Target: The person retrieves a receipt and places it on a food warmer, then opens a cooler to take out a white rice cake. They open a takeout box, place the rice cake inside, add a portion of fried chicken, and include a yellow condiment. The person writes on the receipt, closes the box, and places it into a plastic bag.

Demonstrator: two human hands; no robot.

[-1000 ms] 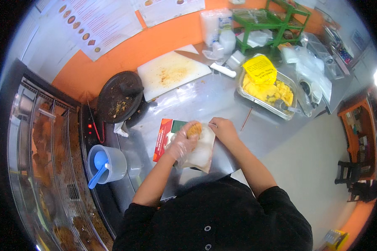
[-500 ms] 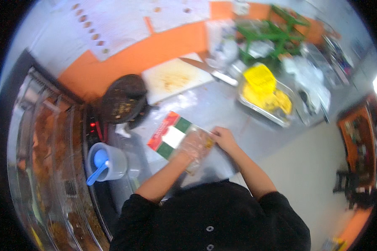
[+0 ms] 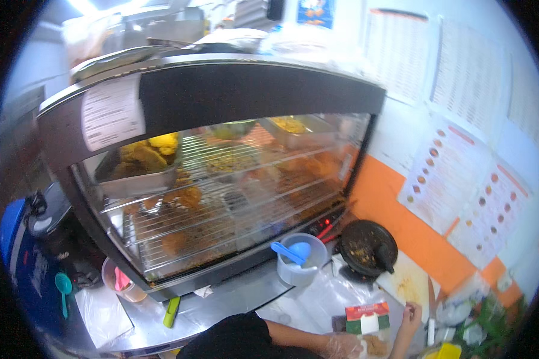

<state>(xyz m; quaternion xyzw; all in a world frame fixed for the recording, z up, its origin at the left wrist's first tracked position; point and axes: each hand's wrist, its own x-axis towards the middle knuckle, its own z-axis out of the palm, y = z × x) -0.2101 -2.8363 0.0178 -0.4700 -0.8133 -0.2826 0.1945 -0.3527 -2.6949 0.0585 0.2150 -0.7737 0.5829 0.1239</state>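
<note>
"How is the left hand?"

"It reaches right in a clear glove. I can't tell if it's open."

"Where's the brown food?"

"Just right of that hand, by the low end of the bag."

"And the right hand?"

"Right of the bag, arm up, fingers bent. I can't tell if it grips anything."

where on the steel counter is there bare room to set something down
Bare steel shows on the counter between the green thing and the black sleeve, and between the tub and left forearm. It is crowded around the card, black bowl and board.
</note>
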